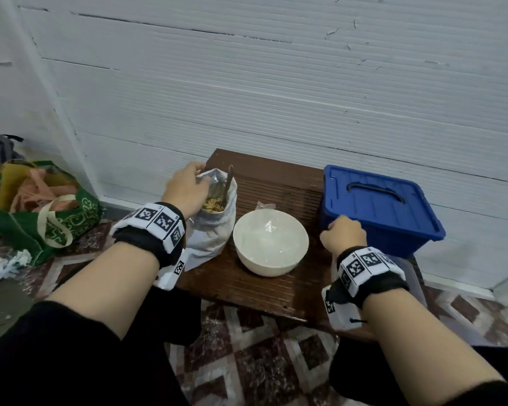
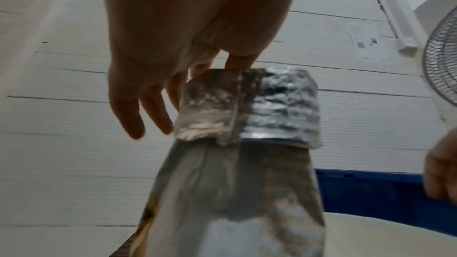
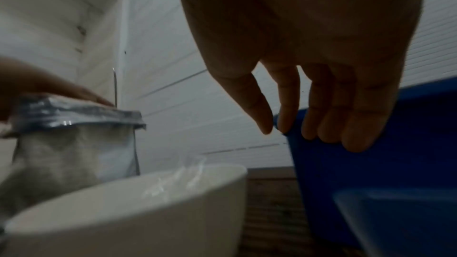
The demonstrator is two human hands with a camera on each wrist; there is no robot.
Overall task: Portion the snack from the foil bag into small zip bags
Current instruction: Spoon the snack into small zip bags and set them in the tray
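Note:
An open foil bag [image 1: 214, 230] stands on the left of a small wooden table [image 1: 276, 183], its silver rim folded down [image 2: 272, 108]. Yellowish snack pieces [image 1: 213, 205] and a spoon handle [image 1: 230, 178] show inside it. My left hand [image 1: 192, 186] pinches the bag's near rim [image 2: 210, 65], while its other fingers [image 2: 128, 120] hang free. Beside the bag [image 3: 74, 153] is a white bowl [image 1: 247, 253] with a clear zip bag [image 1: 269, 227] lying in it. My right hand [image 1: 343, 232] hangs over the table with loose fingers [image 3: 287, 105] that hold nothing.
A blue lidded box [image 1: 379, 206] fills the table's right side, just behind my right hand [image 3: 309, 124]. A full green tote bag [image 1: 41, 224] and crumpled paper [image 1: 11, 262] lie on the floor to the left. A white wall runs behind the table. A fan [image 2: 442, 69] stands at the right.

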